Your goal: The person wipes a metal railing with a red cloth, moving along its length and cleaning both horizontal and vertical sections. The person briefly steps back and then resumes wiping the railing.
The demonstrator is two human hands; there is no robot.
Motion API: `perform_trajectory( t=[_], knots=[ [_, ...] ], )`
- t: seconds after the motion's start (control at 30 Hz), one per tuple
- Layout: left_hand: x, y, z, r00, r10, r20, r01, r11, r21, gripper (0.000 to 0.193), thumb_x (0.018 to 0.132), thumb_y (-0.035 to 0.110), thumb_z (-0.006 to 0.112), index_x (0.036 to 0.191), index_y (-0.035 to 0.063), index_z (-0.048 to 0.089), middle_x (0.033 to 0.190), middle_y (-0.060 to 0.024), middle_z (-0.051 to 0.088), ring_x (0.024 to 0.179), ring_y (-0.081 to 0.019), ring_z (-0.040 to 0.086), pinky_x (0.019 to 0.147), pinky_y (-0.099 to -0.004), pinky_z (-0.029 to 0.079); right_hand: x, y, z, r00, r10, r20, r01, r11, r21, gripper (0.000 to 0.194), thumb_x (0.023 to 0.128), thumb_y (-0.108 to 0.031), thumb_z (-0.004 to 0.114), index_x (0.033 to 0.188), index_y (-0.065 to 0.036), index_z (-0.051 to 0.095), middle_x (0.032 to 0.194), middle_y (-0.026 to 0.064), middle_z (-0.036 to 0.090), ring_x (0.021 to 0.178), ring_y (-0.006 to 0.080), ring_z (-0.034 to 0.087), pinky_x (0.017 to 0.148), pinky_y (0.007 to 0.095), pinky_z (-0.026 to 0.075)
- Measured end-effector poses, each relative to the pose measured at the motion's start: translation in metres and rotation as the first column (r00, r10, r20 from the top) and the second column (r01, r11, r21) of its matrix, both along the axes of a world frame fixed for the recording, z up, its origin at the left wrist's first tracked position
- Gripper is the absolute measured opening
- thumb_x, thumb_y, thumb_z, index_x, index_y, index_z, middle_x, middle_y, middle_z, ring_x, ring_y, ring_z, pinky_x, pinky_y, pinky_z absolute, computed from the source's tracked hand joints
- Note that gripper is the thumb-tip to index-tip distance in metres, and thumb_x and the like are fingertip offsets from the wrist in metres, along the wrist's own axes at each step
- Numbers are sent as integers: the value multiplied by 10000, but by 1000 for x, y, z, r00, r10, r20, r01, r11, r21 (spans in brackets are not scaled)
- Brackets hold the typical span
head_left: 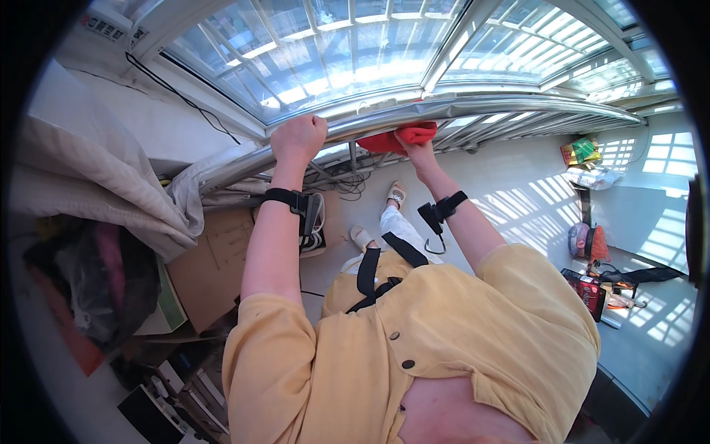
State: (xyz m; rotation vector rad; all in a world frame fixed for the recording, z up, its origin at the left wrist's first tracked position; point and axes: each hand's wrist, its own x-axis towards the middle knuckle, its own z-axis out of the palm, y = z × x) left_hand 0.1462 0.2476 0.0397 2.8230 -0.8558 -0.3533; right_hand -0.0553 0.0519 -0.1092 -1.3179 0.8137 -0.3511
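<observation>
A shiny metal handrail (471, 105) runs along the window, with thinner metal bars (516, 129) below it. My left hand (298, 137) is closed in a fist around the rail near its left part. Farther right, my right hand (417, 152) grips a red cloth (383, 142) just under the rail. The cloth is bunched over my fingers and pressed close to the metal, and a small bit of red shows above the rail. Part of the right hand is hidden by the cloth. Black straps with small devices sit on both forearms.
Barred window panes (333, 61) rise behind the rail. A light curtain (111, 150) hangs at left above a cardboard box (208, 261) and a dark plastic bag (119, 277). Loose cables (346, 186) lie on the floor below. Bags (582, 152) and boxed goods (585, 291) stand at right.
</observation>
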Motion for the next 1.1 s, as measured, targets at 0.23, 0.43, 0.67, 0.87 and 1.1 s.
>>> perform_trajectory(
  t=[0.23,0.43,0.67,0.87,1.1],
  knots=[
    [0,0,-3,1000,10,24,-9,1000,-28,434,953,386,425,952,156,793,940,-152,761,908,-380,723,808,-483,571,18,-14,-69,959,4,-283,-37,993,-111,435,849,-228,838,1227,-77,686,1118,92,735,1035,222,703,854,382,553],
    [-1,1,1,1000,25,3,-25,999,-26,424,949,383,427,963,173,795,925,-137,762,892,-370,722,793,-474,569,-17,-25,-40,911,144,-387,-86,983,164,502,896,-285,801,1340,-170,596,1285,48,662,1165,217,644,879,431,567],
    [2,3,-10,996,-42,74,45,998,-35,412,996,365,396,1032,173,759,887,-141,759,872,-365,725,765,-480,565,-106,-56,23,957,-141,-255,166,983,76,563,887,-336,812,1373,-205,560,1307,25,633,1190,198,629,887,436,570],
    [-30,-44,-11,913,-301,275,375,886,-274,283,1000,309,552,1147,108,687,1094,-116,714,1066,-332,666,931,-493,509,-80,-89,42,994,-97,-49,96,995,-10,564,871,-271,841,1346,-139,567,1255,53,651,1120,198,660,838,373,583],
    [-110,-168,-12,912,-380,155,411,858,-309,393,996,414,567,1237,114,645,1160,-107,697,1097,-309,662,930,-456,506,-40,-98,-10,979,-201,-25,201,980,-12,558,838,-220,853,1313,-50,615,1251,80,684,1122,193,672,925,346,559]
  ],
)
